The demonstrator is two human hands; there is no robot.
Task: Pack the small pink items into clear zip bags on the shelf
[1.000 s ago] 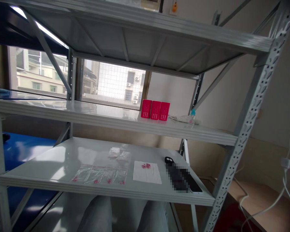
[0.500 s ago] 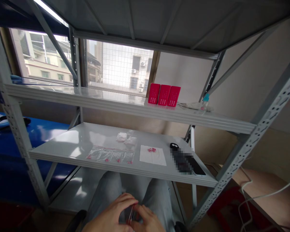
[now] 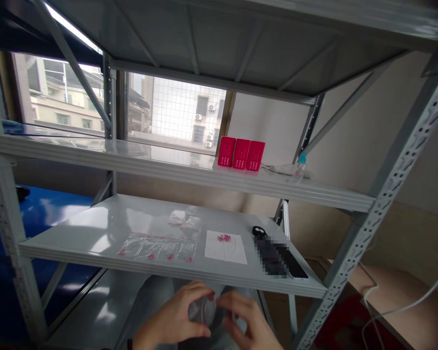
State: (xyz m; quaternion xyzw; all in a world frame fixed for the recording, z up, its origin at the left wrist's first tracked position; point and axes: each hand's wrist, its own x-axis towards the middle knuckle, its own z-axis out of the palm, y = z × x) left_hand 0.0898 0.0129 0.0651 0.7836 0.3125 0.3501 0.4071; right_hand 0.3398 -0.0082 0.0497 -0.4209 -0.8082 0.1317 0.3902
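Observation:
Over my lap, my left hand [image 3: 184, 313] curves around a small clear plastic zip bag [image 3: 208, 311] with a red line along its mouth. The bag bulges between thumb and fingers. Just to the right, my right hand [image 3: 246, 318] has thumb and fingers apart, its fingertips close to the bag's edge; whether they touch it I cannot tell. On the shelf ahead lies a row of clear zip bags [image 3: 158, 247], each with small pink-red pieces at the bottom. Beside them, a white sheet of paper [image 3: 224, 253] bears a little pile of pink-red pieces [image 3: 224, 237].
Two small packs of clear bags [image 3: 184, 219] lie behind the row. A black phone [image 3: 294, 261] and a blurred-out item [image 3: 270, 255] rest at the right. The upper shelf [image 3: 160, 167] carries three red boxes [image 3: 241, 153] and a blue-capped bottle [image 3: 301, 165].
Both hands have risen toward the shelf edge. My right hand has drawn apart from my left, and the clear bag shows more plainly. The view has tilted up slightly.

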